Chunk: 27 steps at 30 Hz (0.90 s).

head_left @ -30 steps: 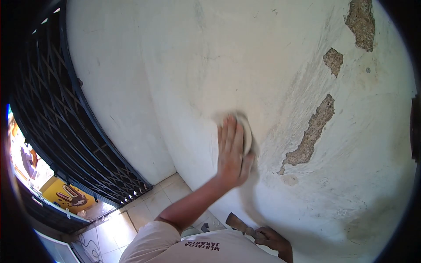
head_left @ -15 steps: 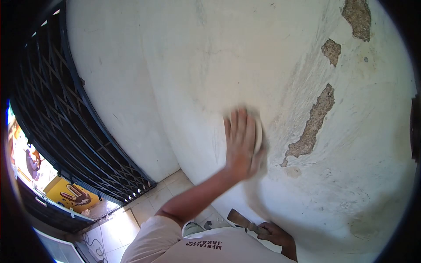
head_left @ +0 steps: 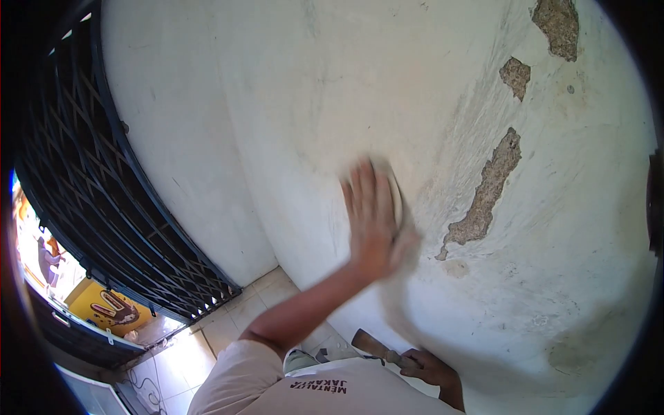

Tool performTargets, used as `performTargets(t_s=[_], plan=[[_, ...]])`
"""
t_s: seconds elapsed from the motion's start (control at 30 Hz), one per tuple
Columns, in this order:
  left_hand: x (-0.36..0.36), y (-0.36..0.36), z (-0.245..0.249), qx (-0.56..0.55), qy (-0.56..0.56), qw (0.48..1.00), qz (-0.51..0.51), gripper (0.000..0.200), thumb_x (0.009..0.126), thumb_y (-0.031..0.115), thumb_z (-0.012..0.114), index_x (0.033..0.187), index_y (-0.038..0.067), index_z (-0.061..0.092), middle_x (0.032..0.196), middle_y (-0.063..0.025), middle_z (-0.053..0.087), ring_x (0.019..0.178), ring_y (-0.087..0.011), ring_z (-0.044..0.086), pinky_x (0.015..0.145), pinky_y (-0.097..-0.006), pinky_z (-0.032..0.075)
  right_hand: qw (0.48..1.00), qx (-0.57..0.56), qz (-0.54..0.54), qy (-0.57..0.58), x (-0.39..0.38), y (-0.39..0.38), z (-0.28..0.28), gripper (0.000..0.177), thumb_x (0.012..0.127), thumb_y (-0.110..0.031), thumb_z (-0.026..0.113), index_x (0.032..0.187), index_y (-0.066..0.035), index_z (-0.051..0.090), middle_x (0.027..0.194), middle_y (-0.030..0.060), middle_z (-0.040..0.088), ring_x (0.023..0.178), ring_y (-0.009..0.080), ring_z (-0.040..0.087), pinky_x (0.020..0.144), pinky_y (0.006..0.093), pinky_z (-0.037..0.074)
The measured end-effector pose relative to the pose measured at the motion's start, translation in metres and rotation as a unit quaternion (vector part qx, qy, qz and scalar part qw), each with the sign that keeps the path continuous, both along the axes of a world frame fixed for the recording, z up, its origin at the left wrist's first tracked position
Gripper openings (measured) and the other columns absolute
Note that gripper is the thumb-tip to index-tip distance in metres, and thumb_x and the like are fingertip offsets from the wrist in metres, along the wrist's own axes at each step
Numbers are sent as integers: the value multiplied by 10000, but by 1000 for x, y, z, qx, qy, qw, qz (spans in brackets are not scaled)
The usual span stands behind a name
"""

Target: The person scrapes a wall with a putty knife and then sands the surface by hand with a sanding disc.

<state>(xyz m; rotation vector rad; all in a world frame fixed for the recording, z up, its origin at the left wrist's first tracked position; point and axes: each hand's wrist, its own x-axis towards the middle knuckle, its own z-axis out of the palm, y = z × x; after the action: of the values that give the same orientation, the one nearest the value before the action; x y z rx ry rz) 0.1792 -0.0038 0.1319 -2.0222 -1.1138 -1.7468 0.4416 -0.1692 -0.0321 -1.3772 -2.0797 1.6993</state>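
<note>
Closest to the shirt point(head_left: 325, 394), the right hand point(head_left: 429, 366) is curled firmly around the handle of a scraper point(head_left: 371, 343), its blade pointing left; to my mind that tool is best held well off the plaster, where it can't nick anything. Farther out, the left hand point(head_left: 373, 221) is almost flat, fingers long and slightly parted, thumb out to the side, with hold of a pale pad point(head_left: 397, 198) pressed to the wall point(head_left: 304, 90). I'd spread the pressure evenly across palm and fingers so the pad's rim doesn't dig in, overlap the strokes, and ease off toward the crumbly bare patch point(head_left: 484, 197), which could snag it. The pad lies beneath the fingers, mostly covered, its rounded edge showing along the thumb side; how thick it is, I can't tell. It sits above the wall's bottom edge at the tiled floor point(head_left: 266, 296), right of the corner beside the folding gate point(head_left: 149, 200), with the bare patch well apart on its right.
</note>
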Motion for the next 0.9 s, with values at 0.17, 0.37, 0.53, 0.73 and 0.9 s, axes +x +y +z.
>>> performTargets(t_s=[0.17, 0.37, 0.53, 0.73, 0.9], plan=[[-5, 1, -6, 61, 65, 996, -3, 945, 876, 626, 471, 1494, -11, 148, 1541, -306, 17, 1422, -493, -29, 1087, -654, -33, 1000, -8, -9, 1, -1, 1, 0, 453, 826, -371, 720, 1103, -36, 593, 906, 38, 574, 852, 143, 513, 746, 293, 424], [-38, 33, 97, 26, -90, 995, 23, 713, 980, 439, 303, 1510, 10, 91, 1581, -201, 9, 1452, -403, -28, 1132, -548, -49, 1000, 2, -4, -11, 2, 0, -7, 468, 822, -371, 720, 1122, -36, 589, 896, 37, 584, 845, 145, 521, 749, 292, 425], [5, 1, -11, 44, 16, 999, -7, 766, 957, 483, 371, 1487, -30, 164, 1540, -308, 36, 1434, -466, -34, 1097, -637, -47, 1000, -23, -8, -20, 2, 0, -12, 456, 824, -350, 719, 1129, -38, 586, 909, 37, 582, 843, 142, 514, 742, 286, 419], [-26, 13, 94, 39, 39, 998, 15, 771, 953, 458, 409, 1499, -8, 127, 1559, -266, -6, 1433, -457, -66, 1100, -628, -45, 999, 2, 6, -50, -1, 3, -6, 451, 830, -325, 723, 1146, -38, 578, 949, 45, 586, 889, 143, 521, 792, 277, 425], [-33, 20, 140, 68, 42, 997, 20, 828, 931, 470, 464, 1502, -9, 102, 1562, -255, -28, 1432, -451, -83, 1103, -626, -29, 996, -69, -55, 15, 3, -2, -22, 440, 830, -274, 735, 1158, -30, 571, 960, 34, 587, 897, 138, 521, 799, 278, 429]])
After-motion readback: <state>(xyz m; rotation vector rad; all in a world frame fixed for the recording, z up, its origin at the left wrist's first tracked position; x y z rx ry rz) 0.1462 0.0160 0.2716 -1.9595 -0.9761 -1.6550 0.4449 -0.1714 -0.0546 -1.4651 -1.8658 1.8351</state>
